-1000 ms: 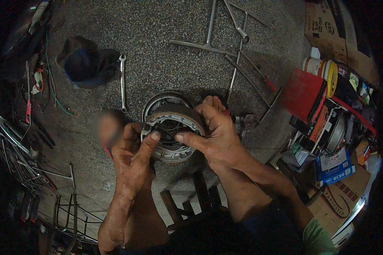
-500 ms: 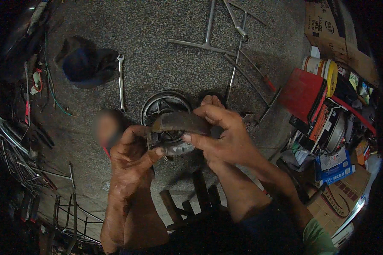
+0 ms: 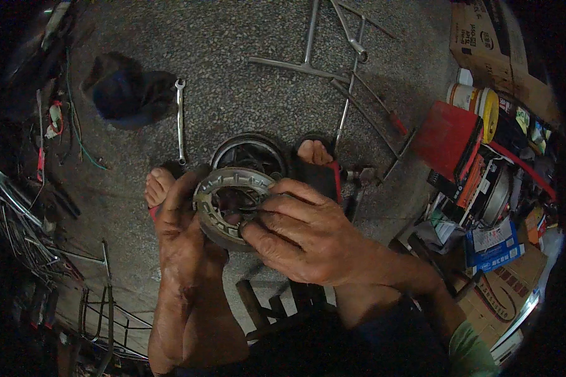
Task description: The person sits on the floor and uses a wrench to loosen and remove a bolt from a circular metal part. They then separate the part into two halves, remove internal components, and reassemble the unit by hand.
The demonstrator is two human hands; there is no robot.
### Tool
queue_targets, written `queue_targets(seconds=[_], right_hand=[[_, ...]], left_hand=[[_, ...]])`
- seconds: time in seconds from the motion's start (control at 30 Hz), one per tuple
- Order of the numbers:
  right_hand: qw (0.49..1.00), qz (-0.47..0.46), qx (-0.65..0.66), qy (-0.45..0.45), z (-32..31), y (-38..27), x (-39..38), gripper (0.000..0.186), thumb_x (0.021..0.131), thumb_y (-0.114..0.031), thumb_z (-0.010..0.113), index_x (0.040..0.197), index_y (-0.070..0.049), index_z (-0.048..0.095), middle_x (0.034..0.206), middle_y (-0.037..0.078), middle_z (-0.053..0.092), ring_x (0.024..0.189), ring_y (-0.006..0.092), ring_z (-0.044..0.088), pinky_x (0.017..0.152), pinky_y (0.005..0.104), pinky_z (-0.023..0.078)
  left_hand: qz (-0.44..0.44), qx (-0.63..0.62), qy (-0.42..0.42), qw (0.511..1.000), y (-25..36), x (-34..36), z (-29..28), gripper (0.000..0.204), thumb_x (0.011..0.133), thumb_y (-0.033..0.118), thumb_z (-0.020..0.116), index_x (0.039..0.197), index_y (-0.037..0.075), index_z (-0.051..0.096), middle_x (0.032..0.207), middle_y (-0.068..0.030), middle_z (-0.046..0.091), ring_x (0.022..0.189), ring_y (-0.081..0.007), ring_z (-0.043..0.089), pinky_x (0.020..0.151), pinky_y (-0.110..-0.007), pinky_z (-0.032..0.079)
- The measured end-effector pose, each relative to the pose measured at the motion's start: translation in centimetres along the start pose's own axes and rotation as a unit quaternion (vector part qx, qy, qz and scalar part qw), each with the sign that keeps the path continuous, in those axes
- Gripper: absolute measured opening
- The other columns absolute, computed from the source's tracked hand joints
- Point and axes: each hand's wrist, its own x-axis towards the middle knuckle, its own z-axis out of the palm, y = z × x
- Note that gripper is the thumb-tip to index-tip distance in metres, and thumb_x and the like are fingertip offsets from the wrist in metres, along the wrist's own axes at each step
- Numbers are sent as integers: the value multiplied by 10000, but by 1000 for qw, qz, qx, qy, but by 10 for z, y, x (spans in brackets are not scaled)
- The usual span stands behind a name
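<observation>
Free gap between wrench (image 3: 181, 122) and wheel (image 3: 249, 149)

Dim, uneven light lies over the scene, palest on the speckled floor (image 3: 233, 38) toward the upper middle and sinking to near black around the circular fisheye rim, where the tall cardboard box (image 3: 484, 34) at upper right bends with the lens. Small highlights run along the wrench (image 3: 181, 122) and the ring-shaped metal part (image 3: 202, 204), while a hard white glare streaks beside the lower carton (image 3: 500, 295). Shadow swallows detail in the dark cap (image 3: 126, 100) and along the lower middle, and fine grain speckles the darker areas.
</observation>
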Motion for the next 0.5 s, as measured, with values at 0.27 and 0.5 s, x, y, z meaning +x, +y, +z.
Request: queue_targets(seconds=[0.27,0.5], right_hand=[[997,-55,-46,-15,8,-2,0,274,711,-137,585,940,7,624,781,60,563,794,214,557,841,411,470],[994,-51,-63,-71,13,-4,1,259,720,-156,576,939,-28,628,827,52,589,822,207,564,820,391,471]], left_hand=[[-176,-198,-58,963,7,4,-21,526,839,15,469,1361,4,402,1248,-144,553,1094,-221,577,864,-327,516],[-182,-266,-77,944,20,4,-5,575,802,60,492,1360,-35,394,1247,-172,555,1117,-244,569,938,-356,483]])
